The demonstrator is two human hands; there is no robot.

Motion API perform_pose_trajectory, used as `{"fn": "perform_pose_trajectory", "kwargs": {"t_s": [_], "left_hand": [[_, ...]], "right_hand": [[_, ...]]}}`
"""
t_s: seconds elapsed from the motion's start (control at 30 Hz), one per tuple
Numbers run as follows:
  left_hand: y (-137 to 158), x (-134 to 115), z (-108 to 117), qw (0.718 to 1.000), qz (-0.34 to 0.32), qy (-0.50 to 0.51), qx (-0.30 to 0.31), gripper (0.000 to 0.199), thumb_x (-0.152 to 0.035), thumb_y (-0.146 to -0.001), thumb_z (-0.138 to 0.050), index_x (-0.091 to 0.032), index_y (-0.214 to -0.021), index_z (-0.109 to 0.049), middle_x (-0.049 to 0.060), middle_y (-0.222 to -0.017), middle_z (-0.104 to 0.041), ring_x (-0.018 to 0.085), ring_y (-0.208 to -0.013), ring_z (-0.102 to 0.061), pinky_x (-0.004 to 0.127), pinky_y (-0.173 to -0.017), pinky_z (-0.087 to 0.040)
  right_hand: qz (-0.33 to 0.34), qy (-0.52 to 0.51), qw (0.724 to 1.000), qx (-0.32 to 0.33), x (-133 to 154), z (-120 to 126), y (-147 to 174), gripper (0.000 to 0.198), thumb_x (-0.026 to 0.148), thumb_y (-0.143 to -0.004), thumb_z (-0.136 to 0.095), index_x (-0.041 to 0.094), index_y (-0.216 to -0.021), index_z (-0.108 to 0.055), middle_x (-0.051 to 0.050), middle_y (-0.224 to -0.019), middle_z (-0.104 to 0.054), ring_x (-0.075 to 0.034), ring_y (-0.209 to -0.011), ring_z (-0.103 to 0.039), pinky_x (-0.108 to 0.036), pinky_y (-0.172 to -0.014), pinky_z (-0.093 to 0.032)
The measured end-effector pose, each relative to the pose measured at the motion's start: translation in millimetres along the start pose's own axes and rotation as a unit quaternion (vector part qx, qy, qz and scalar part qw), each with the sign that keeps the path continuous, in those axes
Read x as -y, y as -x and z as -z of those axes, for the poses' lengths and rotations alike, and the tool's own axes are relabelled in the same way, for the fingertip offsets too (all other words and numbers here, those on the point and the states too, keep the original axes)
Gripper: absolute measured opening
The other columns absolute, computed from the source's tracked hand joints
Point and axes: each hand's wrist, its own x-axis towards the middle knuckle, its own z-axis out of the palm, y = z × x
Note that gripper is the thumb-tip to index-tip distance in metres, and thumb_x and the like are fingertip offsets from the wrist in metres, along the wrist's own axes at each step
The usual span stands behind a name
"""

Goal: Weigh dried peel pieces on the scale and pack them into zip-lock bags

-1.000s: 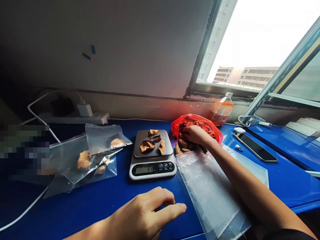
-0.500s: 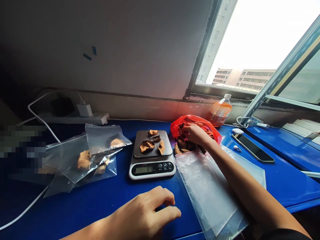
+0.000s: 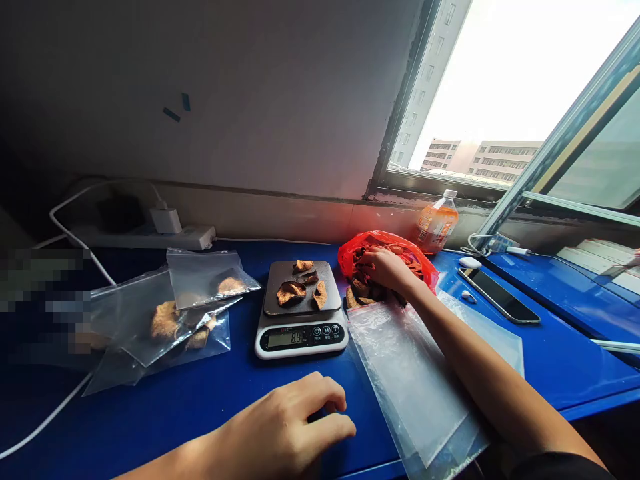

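A digital kitchen scale (image 3: 301, 337) stands mid-table, its display apparently reading 8.9. Several brown, curled dried slices (image 3: 291, 292) lie on its metal plate. To its right is a red plastic bag (image 3: 427, 265) filled with more such slices. My right hand (image 3: 387, 268) reaches into this bag, fingers curled down among the slices; the fingertips are hidden, so I cannot make out what they hold. In front of the scale my left hand (image 3: 300, 420) hovers with bent fingers, thumb and forefinger apart, holding nothing. Flat clear zip bags (image 3: 410, 387) lie beneath my right forearm.
Zip bags with dried slices inside (image 3: 200, 283) overlap on the left. Behind them lie a white power strip (image 3: 195, 237) and cable. An orange drink bottle (image 3: 437, 223) stands by the window. A phone (image 3: 500, 295), earbud (image 3: 469, 296) and white case (image 3: 470, 263) lie right.
The whole view has shifted slightly, so everything sits a little further left. My right hand stays in the red bag; my left hand keeps its pose. The slices on the scale look unchanged.
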Motion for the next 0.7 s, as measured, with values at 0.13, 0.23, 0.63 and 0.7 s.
{"fn": "perform_pose_trajectory", "kwargs": {"t_s": [0.13, 0.23, 0.63, 0.7], "left_hand": [[-1.2, -0.5, 0.8, 1.000, -0.003, -0.005, 0.004, 0.043, 0.006, -0.076, -0.049, -0.020, -0.109, -0.060, 0.008, -0.103, -0.067, 0.015, -0.085, -0.064, 0.020, -0.074, -0.054], [-2.0, -3.0, 1.3, 1.000, 0.005, -0.008, 0.016, 0.039, 0.004, -0.076, -0.053, -0.019, -0.107, -0.060, 0.007, -0.105, -0.067, 0.015, -0.085, -0.063, 0.020, -0.074, -0.054], [-3.1, -5.4, 3.1, 0.999, -0.001, -0.017, 0.038, 0.032, -0.003, -0.075, -0.057, -0.017, -0.104, -0.063, 0.008, -0.105, -0.066, 0.017, -0.085, -0.062, 0.024, -0.072, -0.053], [-2.7, -5.3, 3.1, 0.999, -0.002, -0.019, 0.040, 0.032, -0.003, -0.076, -0.057, -0.018, -0.104, -0.062, 0.008, -0.105, -0.066, 0.017, -0.085, -0.062, 0.024, -0.072, -0.053]], "right_hand": [[0.026, 0.009, 1.000, -0.009, -1.7, -2.1, 0.7, 0.021, 0.023, -0.092, -0.052, 0.017, -0.098, -0.072, -0.011, -0.111, -0.071, -0.023, -0.100, -0.063, -0.031, -0.084, -0.046], [0.040, 0.013, 0.999, -0.010, -3.1, -3.1, 2.6, 0.018, 0.023, -0.091, -0.055, 0.017, -0.097, -0.071, -0.010, -0.108, -0.071, -0.024, -0.102, -0.062, -0.032, -0.087, -0.046], [0.050, -0.029, 0.998, -0.026, -6.0, -5.0, 2.8, 0.020, 0.013, -0.085, -0.050, 0.019, -0.091, -0.068, -0.009, -0.097, -0.070, -0.021, -0.089, -0.061, -0.029, -0.077, -0.045], [0.037, -0.058, 0.995, -0.073, -6.0, -1.7, 2.8, 0.026, 0.009, -0.081, -0.047, 0.018, -0.093, -0.068, -0.009, -0.098, -0.071, -0.022, -0.092, -0.061, -0.031, -0.081, -0.047]]}}
